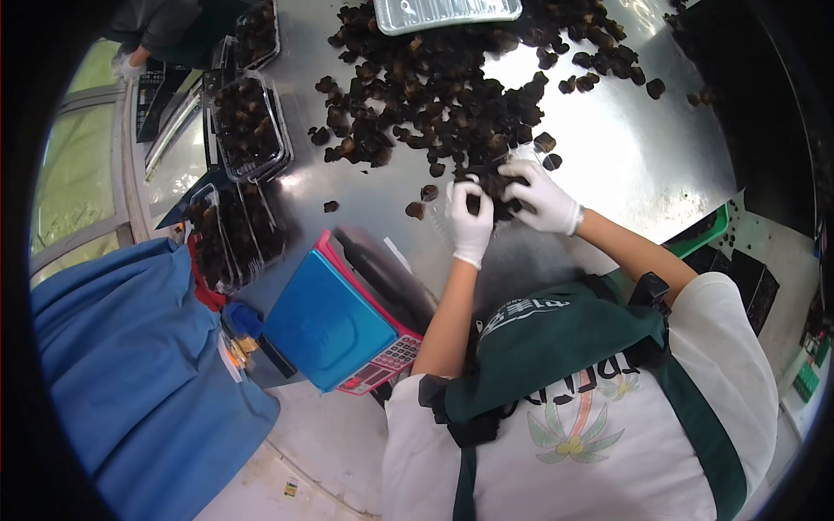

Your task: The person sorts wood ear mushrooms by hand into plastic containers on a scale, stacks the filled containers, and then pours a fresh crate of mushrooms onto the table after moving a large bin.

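Both hands wear white gloves and work close together at the near edge of a heap of dark brown, curled pieces (434, 95) that look like dried mushrooms. My left hand (470, 221) has its fingers curled and pinched at dark pieces in front of me. Close by on the right, my right hand (540, 201) bends its fingers over the same dark pieces (491, 184). Clear plastic edges (526, 153) show around them, seemingly a tray, mostly hidden by the hands. A few loose pieces (415, 210) lie just left of my left hand.
Filled clear plastic boxes (252, 126) line the metal table's (347, 195) left side. A blue-topped scale (326, 308) with a pink frame stands near me. An empty clear tray (447, 12) rests on the heap. Another person's gloved hand (130, 66) is at upper left; blue cloth (148, 347) hangs below.
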Demonstrator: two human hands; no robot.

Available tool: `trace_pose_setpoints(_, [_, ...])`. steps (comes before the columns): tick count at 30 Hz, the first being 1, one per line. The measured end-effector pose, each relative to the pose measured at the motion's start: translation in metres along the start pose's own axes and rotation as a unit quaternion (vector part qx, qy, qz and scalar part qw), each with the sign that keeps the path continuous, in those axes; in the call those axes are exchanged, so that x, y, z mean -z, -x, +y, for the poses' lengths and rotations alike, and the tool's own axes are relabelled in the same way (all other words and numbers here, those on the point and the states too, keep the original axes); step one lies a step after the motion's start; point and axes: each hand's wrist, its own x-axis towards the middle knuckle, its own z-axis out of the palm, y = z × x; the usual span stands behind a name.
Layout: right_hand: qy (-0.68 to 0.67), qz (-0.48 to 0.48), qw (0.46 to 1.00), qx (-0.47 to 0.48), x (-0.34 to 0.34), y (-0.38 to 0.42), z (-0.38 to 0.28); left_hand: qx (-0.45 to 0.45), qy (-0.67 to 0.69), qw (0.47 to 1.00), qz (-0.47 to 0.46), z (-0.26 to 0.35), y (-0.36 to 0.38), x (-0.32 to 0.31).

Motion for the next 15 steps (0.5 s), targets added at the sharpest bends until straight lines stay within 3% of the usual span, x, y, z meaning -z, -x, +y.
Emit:
trace_pose_setpoints(2, [0.063, -0.068, 0.994, 0.058, 0.016, 0.016, 0.012, -0.039, -0.020, 0.999, -0.031, 0.004, 0.014, 0.018])
trace_pose_setpoints(4, [0.018, -0.039, 0.999, -0.016, 0.032, 0.025, 0.015, -0.004, -0.078, 0.997, -0.025, -0.002, 0.030, 0.038])
trace_pose_setpoints(6, [0.044, -0.050, 0.996, -0.066, 0.045, 0.027, 0.008, 0.048, -0.044, 0.998, -0.009, 0.000, 0.041, 0.050])
trace_pose_setpoints(8, [0.020, -0.035, 0.996, -0.080, 0.046, 0.020, -0.001, 0.014, -0.082, 0.996, -0.020, 0.007, 0.043, 0.045])
trace_pose_setpoints(10, [0.022, 0.052, 0.990, -0.132, 0.018, 0.015, -0.008, -0.017, -0.085, 0.996, -0.012, 0.001, 0.041, 0.029])
trace_pose_setpoints(12, [0.136, -0.005, 0.983, -0.125, 0.000, 0.007, -0.029, -0.016, -0.115, 0.993, -0.036, 0.008, 0.030, 0.014])
trace_pose_setpoints(14, [0.089, -0.070, 0.993, -0.043, -0.010, 0.007, -0.025, -0.032, -0.133, 0.984, -0.111, 0.006, 0.023, 0.012])
trace_pose_setpoints(15, [0.081, -0.036, 0.996, -0.024, -0.014, 0.008, -0.018, -0.026, -0.122, 0.988, -0.089, 0.009, 0.020, 0.018])
